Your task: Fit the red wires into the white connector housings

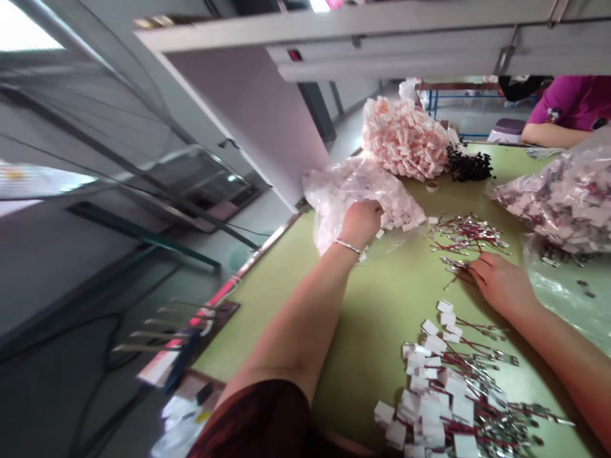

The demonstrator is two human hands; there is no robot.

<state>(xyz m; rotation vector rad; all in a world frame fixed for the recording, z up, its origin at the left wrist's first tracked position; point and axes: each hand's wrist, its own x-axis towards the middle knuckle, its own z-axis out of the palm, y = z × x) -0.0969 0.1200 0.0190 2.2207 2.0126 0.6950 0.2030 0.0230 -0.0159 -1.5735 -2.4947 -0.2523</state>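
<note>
My left hand (361,221) reaches to the mouth of a clear plastic bag (334,184) full of small white plastic housings (401,213). Its fingers are curled, and the back of the hand hides what is in them. My right hand (506,283) pinches at short red wires with metal terminals (456,266), just in front of a loose pile of the same wires (470,234). Nearer to me, between my arms, lie many red wires with white housings (432,381) on their ends, the housings mostly pointing left.
At the back stand a heap of pale pink parts (405,137), a small black pile (470,164) and a tape roll (432,186). Another bag of housings (563,203) lies right. A shelf beam (382,32) crosses overhead. A person in a purple sleeve (563,102) sits opposite.
</note>
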